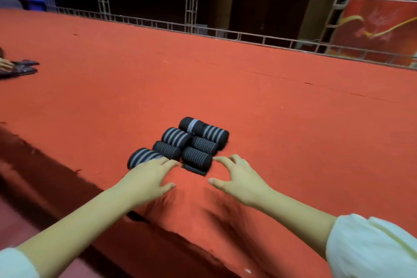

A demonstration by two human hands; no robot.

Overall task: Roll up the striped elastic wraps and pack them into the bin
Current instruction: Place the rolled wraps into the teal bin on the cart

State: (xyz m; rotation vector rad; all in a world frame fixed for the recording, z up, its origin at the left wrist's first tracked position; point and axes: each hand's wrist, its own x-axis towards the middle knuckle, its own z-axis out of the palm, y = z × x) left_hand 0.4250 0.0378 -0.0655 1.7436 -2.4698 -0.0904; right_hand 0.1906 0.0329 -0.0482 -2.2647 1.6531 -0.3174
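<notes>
Both hands open: left hand (149,176) spread, fingertips touching leftmost striped roll (141,157); cluster of rolled wraps (196,142) packed together on red cloth (293,119); right hand (237,178) loosely spread, just beside cluster.

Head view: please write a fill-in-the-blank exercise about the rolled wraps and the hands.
1. The rolled wraps lie on a ____ cloth.
2. The right hand holds ____.
3. The ____ for packing is not in view.
Missing words: red; nothing; bin.
</notes>
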